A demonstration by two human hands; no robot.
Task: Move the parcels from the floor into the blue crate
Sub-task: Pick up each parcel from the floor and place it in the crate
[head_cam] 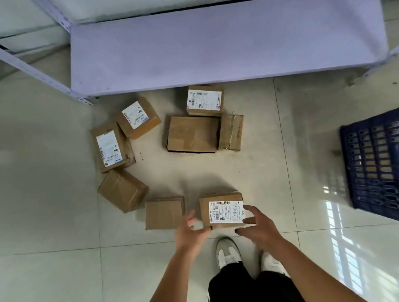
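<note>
Seen from above, both hands reach down to a labelled box [222, 210] on the tiled floor [47, 277]. The left hand [190, 233] and right hand [258, 226] flank it with fingers spread, gripping nothing. Seven more boxes lie beyond; the blue crate [380, 168] stands well apart at right

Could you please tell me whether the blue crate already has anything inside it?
Yes, it seems so: brown cardboard shows through the slots of the blue crate, though its inside is mostly cut off at the frame edge.
</note>
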